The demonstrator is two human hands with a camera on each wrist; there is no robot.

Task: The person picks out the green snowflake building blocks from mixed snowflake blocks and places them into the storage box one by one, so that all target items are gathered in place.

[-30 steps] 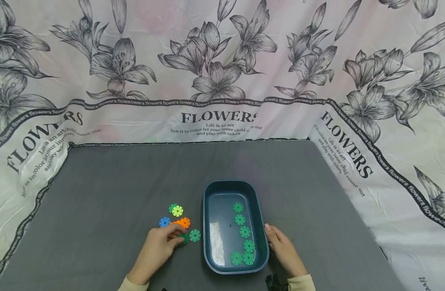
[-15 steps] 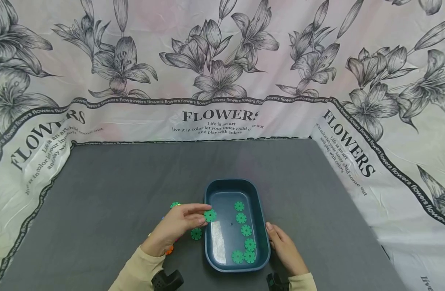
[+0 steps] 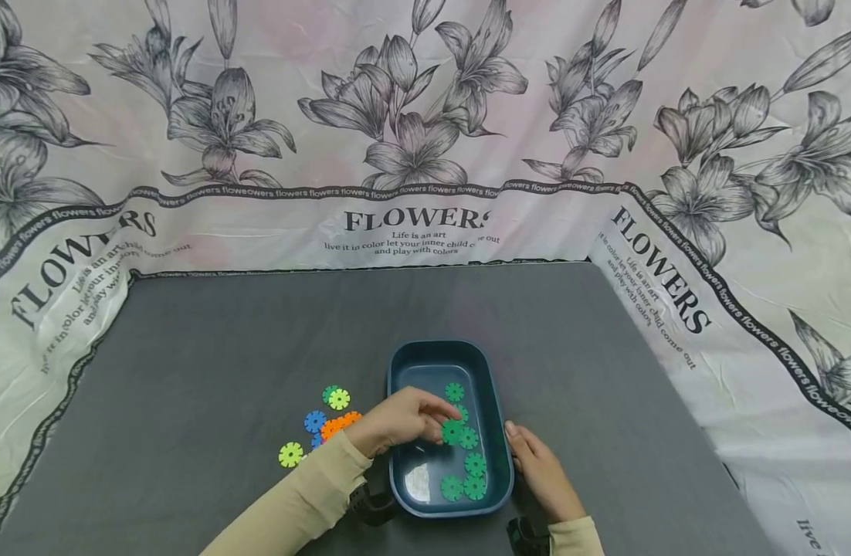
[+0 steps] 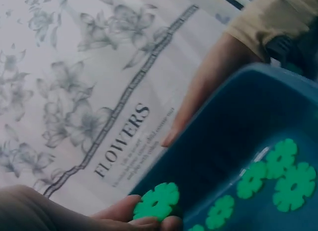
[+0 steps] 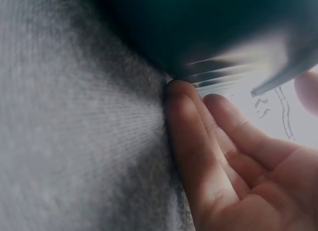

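Sleeves (image 3: 296, 494) in pale cream come in nearest, one to the left of the blue tray (image 3: 441, 354) and one to its right, with a black wrist device (image 3: 373, 506) by the tray's near left corner and another (image 3: 528, 537) by its near right corner. At the tray's right side, the right hand (image 3: 542, 469) has its fingers extended, tips touching the outer wall low down, and its thumb up by the rim. The left hand (image 3: 408, 417) reaches over the tray's left rim, thumb and fingers clamped on a notched green disc (image 3: 452, 432) above the inside of the tray. Six more green discs lie on the tray's floor along its right half: two side by side at the near end (image 3: 452, 487), the others in a line toward the far end.

Left of the tray, partly hidden by the arm, are a yellow-green disc (image 3: 290, 455), a blue disc (image 3: 315, 421), orange discs (image 3: 340, 425) and, farther off, a yellow disc (image 3: 339, 399) overlapping a green one. The grey surface (image 3: 259, 332) runs on beyond the tray to a white curtain (image 3: 272, 239) printed with flowers and lettering.
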